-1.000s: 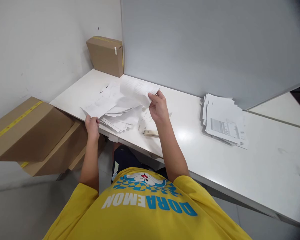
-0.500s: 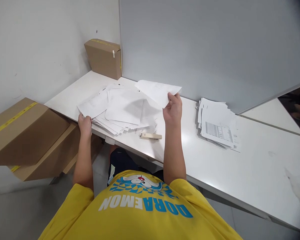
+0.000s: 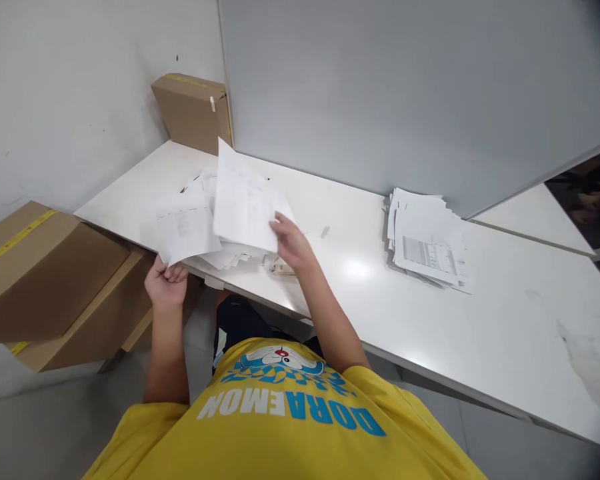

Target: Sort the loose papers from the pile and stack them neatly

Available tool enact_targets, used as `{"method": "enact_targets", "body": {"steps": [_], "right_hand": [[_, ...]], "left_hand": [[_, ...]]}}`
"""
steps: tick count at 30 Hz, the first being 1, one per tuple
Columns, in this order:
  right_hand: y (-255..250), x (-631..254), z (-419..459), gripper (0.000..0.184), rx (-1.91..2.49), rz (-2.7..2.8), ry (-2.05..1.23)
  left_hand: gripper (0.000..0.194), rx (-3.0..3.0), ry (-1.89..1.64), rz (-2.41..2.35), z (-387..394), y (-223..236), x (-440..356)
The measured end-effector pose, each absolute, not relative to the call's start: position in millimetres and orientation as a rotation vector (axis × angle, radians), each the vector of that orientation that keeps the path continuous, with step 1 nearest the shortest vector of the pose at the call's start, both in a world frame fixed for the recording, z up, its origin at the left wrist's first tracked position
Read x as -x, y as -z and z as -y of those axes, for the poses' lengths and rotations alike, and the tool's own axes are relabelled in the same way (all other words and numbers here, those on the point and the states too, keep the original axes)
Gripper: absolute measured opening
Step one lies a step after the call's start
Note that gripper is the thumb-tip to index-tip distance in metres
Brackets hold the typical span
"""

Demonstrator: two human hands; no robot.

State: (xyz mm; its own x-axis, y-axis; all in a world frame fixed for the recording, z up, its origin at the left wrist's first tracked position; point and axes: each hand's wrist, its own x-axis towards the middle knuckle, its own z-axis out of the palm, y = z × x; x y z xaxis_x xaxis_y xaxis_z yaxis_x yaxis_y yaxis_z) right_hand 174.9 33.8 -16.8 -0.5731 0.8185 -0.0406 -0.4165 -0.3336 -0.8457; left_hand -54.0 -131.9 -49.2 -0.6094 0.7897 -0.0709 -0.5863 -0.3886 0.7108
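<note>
My left hand [image 3: 167, 281] pinches the near corner of a printed sheet of paper [image 3: 185, 235] at the table's front edge. Between the fingers of my right hand [image 3: 291, 241] is another white sheet [image 3: 243, 207], tilted up and overlapping the first one's right side. Beneath both lies a loose pile of papers [image 3: 233, 257], mostly covered. A beige stapler [image 3: 282, 268] rests on the table below my right hand, which partly hides it.
Farther right on the white table [image 3: 505, 333] lies a second stack of papers [image 3: 425, 233]. A cardboard box [image 3: 193, 113] stands in the back left corner. More cardboard boxes [image 3: 55, 287] sit left of the table. A grey panel [image 3: 405, 93] runs along the back.
My right hand has moved left with its sheet, from the table's middle to over the pile. My left hand has turned its sheet, so that print now shows.
</note>
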Motion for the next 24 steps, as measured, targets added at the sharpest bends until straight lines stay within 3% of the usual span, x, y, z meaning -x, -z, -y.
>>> {"method": "enact_targets", "body": {"steps": [3,6,10,15,19,24], "right_hand": [[31.9,-153.8,-20.1,0.036,0.722,1.203,-2.015],[37.2,-147.4,-10.6,0.036,0.968,1.528,-1.744],[35.6,-153.7,4.4,0.039,1.181,1.940,-1.309],[37.4,-153.8,27.5,0.045,1.196,2.115,-1.084],[37.6,-152.9,36.6,0.051,1.234,2.132,-1.062],[34.2,-169.8,35.6,0.034,1.130,1.975,-1.406]], "left_hand": [[0.018,-0.302,-1.910,-0.953,145.3,67.2,40.8],[0.015,-0.365,-1.791,-1.072,157.5,80.5,28.9],[0.027,-0.488,-1.674,-1.258,166.4,93.3,19.3],[0.046,-0.442,-1.699,-1.488,159.7,96.8,14.2],[0.058,-0.480,-1.672,-1.478,154.4,85.2,6.4],[0.058,-0.498,-1.615,-1.483,162.0,82.8,3.4]]}}
